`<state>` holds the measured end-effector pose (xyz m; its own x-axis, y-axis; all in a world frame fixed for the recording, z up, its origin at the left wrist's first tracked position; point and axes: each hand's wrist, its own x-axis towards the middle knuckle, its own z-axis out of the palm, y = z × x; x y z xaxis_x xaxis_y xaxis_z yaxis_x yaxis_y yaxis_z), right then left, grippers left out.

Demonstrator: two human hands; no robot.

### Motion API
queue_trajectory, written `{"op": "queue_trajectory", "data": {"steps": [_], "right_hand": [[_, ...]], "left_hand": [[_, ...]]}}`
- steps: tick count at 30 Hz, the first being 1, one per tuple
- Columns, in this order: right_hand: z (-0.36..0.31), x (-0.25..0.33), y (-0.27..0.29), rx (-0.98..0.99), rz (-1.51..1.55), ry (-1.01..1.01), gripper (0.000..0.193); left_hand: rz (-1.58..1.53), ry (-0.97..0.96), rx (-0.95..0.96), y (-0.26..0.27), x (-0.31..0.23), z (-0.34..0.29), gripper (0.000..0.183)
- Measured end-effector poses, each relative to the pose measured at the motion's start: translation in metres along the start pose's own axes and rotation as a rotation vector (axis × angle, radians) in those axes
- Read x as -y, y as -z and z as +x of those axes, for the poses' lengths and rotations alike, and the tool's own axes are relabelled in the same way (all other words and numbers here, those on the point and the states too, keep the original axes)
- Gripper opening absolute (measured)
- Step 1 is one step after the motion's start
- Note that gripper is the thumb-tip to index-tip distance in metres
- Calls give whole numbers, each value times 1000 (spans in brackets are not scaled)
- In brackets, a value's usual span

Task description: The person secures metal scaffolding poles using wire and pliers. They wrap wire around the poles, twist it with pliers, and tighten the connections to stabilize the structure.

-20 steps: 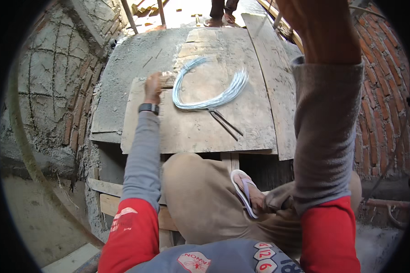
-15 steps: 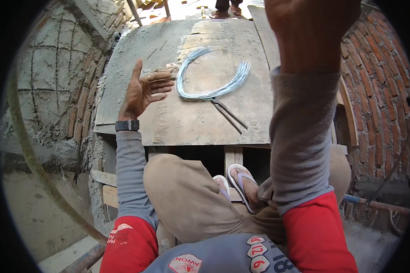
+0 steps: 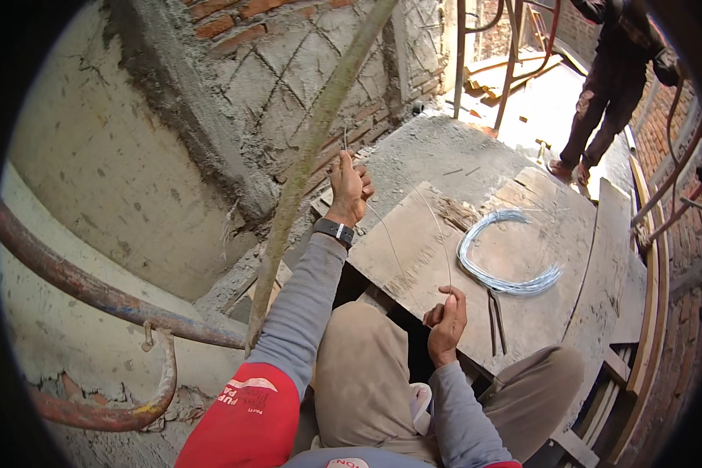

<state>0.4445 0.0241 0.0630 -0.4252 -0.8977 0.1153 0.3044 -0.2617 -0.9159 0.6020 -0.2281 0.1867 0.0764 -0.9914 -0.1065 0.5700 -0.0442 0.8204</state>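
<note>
Plywood board [image 3: 522,312] on concrete beside a scored plaster wall [image 3: 288,70].

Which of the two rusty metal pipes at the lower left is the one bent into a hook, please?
The lower rusty pipe, whose end curls upward into a hook under the long straight pipe. The straight one runs diagonally along the plastered wall with no curl.

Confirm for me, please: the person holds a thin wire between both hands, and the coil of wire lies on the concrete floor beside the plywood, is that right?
Not quite. The head view shows the coil lying on the plywood, not on the floor. The rest holds: the left hand and right hand hold a thin wire between them.
</note>
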Motion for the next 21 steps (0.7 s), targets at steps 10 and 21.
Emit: {"op": "queue_trajectory", "data": {"steps": [10, 21], "right_hand": [[-6, -23, -36, 335, -585, 543, 17], [-35, -51, -63, 538, -552, 11, 20]], "left_hand": [[608, 112, 202, 13, -55, -43, 56], [663, 381, 306, 20, -50, -98, 47]]}}
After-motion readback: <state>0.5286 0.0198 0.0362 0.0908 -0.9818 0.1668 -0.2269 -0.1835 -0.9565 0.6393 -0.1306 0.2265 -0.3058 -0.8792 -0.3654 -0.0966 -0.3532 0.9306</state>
